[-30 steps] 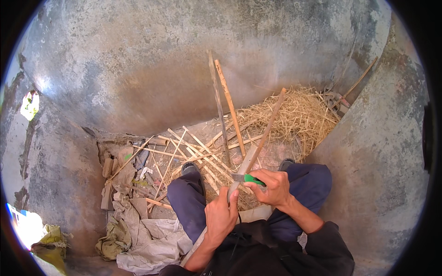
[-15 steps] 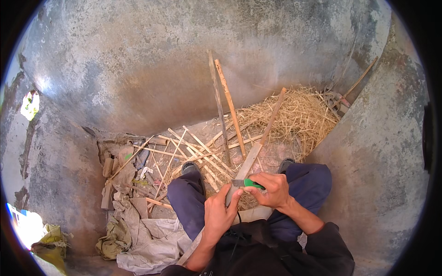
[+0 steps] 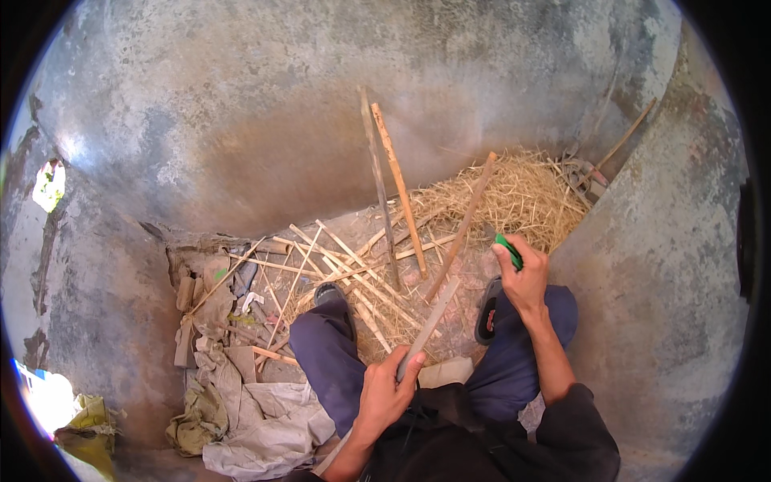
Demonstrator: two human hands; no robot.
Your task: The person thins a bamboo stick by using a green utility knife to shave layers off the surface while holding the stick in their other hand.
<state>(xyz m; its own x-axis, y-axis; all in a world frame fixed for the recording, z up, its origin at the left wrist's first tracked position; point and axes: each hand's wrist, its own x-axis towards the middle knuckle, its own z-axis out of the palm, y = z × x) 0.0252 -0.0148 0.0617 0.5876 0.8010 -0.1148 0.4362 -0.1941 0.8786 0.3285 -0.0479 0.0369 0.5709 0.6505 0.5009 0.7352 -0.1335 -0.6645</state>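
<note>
My left hand [image 3: 385,392] is closed round a long flat wooden strip [image 3: 430,323], its far end pointing up and away between my knees. Behind my left wrist the strip seems to run on toward my lap. Off to the right, above my right knee, my right hand [image 3: 528,281] grips a green-handled knife [image 3: 509,251]. Its blade cannot be made out now. The knife and the strip are well apart.
Straw [image 3: 522,197] is heaped at the far right by a concrete wall [image 3: 265,96]. Several thin split sticks [image 3: 353,269] lie across the floor. Upright poles [image 3: 399,189] stand ahead of me. Crumpled sacking [image 3: 269,426] lies left of my left leg.
My right hand with the knife has moved from the strip beside my left hand out to the upper right. The strip in my left hand has shifted slightly lower.
</note>
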